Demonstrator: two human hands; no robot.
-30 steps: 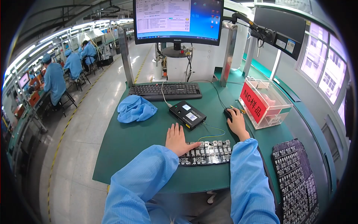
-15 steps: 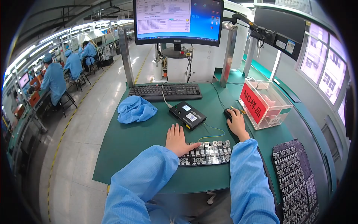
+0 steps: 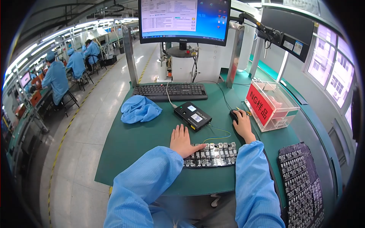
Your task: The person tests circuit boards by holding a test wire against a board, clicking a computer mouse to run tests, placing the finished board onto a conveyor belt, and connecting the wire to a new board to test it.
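Note:
My left hand (image 3: 182,142) lies flat on the green bench mat, fingers spread. Its thumb reaches across the upper left of a panel of small circuit boards (image 3: 215,155), apparently touching it. My right hand (image 3: 242,125) rests over a black computer mouse (image 3: 234,114), fingers curved on it, covering most of it. Between and beyond the hands sits a black box marked PRO-06C (image 3: 192,116). A yellow-green wire (image 3: 224,136) runs from this box to the panel, and a light cable leads off its other end.
A black keyboard (image 3: 169,92) and a crumpled blue cloth (image 3: 140,109) lie beyond my left hand. A monitor (image 3: 184,21) stands behind. To the right are a clear box with a red label (image 3: 258,105) and a dark tray of boards (image 3: 298,182). Co-workers (image 3: 57,79) sit far left.
The whole view has shifted very slightly. Both hands keep the same places, on the panel and on the mouse.

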